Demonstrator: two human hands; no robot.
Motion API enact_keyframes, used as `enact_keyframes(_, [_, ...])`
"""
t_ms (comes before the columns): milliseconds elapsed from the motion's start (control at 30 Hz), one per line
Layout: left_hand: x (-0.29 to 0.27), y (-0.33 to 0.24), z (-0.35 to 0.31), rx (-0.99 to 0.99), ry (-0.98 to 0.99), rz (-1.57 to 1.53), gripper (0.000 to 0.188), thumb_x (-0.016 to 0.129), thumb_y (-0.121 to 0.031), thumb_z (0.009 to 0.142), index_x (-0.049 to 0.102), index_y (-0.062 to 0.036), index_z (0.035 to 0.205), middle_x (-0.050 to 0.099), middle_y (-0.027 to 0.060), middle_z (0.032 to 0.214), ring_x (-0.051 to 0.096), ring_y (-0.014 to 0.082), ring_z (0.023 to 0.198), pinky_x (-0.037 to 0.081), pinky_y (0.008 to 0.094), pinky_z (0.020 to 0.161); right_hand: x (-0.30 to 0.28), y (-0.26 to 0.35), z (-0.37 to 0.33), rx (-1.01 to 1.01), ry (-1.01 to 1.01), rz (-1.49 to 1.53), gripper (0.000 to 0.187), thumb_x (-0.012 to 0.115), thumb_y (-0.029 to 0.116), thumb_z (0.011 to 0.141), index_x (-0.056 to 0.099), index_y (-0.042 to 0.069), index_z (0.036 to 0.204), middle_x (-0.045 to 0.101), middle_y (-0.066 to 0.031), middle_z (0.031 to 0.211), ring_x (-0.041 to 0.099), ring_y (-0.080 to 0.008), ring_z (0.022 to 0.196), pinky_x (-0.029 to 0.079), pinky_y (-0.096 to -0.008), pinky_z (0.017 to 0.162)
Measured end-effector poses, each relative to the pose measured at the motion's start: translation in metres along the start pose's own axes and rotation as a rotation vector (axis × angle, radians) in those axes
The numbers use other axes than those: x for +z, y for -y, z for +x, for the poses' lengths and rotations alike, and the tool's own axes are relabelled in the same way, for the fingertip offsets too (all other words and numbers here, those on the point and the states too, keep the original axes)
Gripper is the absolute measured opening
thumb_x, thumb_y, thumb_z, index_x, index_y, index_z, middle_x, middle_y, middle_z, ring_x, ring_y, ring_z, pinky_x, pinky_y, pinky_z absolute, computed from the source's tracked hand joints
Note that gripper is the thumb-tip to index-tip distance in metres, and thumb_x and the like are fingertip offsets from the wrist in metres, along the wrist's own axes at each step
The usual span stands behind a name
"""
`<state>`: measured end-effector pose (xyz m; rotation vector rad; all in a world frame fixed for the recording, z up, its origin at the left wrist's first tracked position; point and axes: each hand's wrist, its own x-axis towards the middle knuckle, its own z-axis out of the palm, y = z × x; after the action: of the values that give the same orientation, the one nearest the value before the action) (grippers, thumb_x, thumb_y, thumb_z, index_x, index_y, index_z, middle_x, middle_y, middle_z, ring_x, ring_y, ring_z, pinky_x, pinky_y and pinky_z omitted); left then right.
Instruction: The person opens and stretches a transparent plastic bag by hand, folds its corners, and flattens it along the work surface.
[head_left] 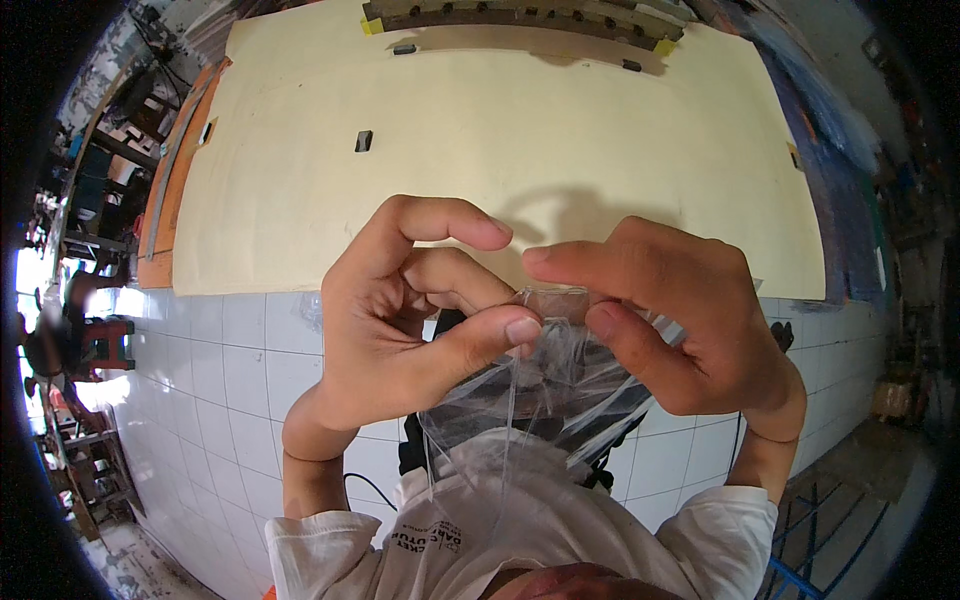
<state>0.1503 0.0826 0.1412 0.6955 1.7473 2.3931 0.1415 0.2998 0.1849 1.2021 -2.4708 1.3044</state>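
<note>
A clear, crinkled plastic bag [540, 390] hangs in front of my chest, its upper edge stretched between my two hands. My left hand [375, 310] pinches the edge between thumb and a bent finger, while its index finger curves above without touching the plastic. On the other side, my right hand [695, 310] grips the same edge, its thumb below and its index finger pointing left over it. Both hands are close together near the front edge of a table covered by a large cream sheet [500, 130]. The lower part of the bag falls in loose folds toward my shirt.
A long bar [530, 14] with yellow ends lies along the sheet's far side. Small dark blocks [363, 141] sit on the sheet. Bluish plastic film [835, 110] covers the right side. White floor tiles [230, 400] and a red stool [108, 345] are at left.
</note>
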Motion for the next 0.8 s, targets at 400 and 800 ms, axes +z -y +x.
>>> enact_keyframes(400, [0.0008, -0.0029, -0.0028, 0.010, -0.033, 0.016, 0.043, 0.069, 0.010, 0.079, 0.046, 0.0043, 0.115, 0.068, 0.0114, 0.072, 0.066, 0.0129, 0.072, 0.051, 0.0238, 0.069, -0.0009, 0.0043, -0.0016, 0.027, 0.025, -0.018, 0.028, 0.058, -0.001, 0.078, 0.068, 0.000, 0.104, 0.062, -0.0096, 0.072, 0.053, -0.0135, 0.054, 0.042, -0.0267, 0.050])
enact_keyframes(800, [0.0007, -0.0018, -0.0033, -0.005, -0.032, 0.001, 0.044, 0.069, 0.009, 0.079, 0.046, 0.0033, 0.115, 0.068, 0.0102, 0.071, 0.066, 0.0121, 0.072, 0.051, 0.0239, 0.070, -0.0008, 0.0066, 0.0040, 0.304, -0.013, 0.236, 0.008, 0.063, 0.008, 0.079, 0.062, 0.000, 0.078, 0.060, -0.0051, 0.067, 0.052, -0.0103, 0.057, 0.040, -0.0236, 0.053])
